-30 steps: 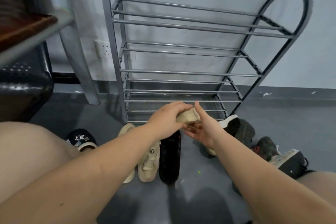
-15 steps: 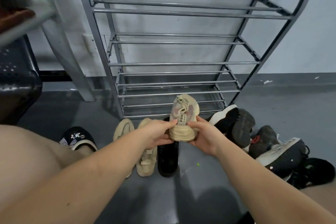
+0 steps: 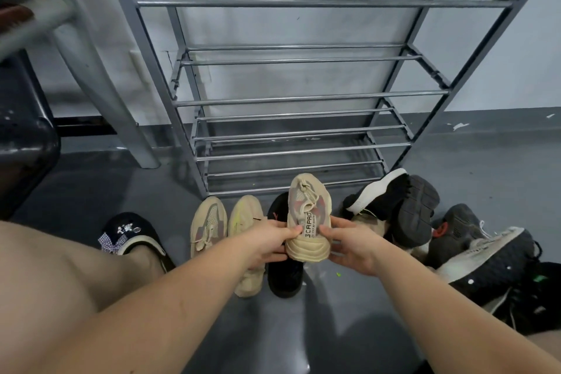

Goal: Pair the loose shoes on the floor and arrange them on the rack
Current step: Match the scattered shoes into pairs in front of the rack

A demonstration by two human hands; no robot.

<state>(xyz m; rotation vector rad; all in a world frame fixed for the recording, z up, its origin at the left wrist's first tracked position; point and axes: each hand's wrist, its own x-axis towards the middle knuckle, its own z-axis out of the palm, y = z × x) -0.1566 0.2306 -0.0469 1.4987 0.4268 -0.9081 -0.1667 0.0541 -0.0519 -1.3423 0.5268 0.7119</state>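
Currently, your left hand [image 3: 267,240] and right hand [image 3: 352,244] each pinch the beige knit sneaker [image 3: 308,215], toe toward the grey metal rack [image 3: 303,100].

Rack [image 3: 306,99] top cut off by upper edge; arch tops out of sight. Table [image 3: 33,14] at upper left blurred, cropped by left edge. Dark chair [image 3: 24,143] below it only partly in frame. Black shoe [image 3: 283,276] on floor mostly hidden behind held beige sneaker [image 3: 308,222] and left hand [image 3: 270,241]. Beige shoe [image 3: 246,252] partly covered by left wrist. Heel-tab lettering on held sneaker only partly readable. Pile of dark sneakers [image 3: 485,255] at right overlapping, pairs indistinguishable; farthest cut by right edge. Right hand [image 3: 352,247] fingers under sole hidden.
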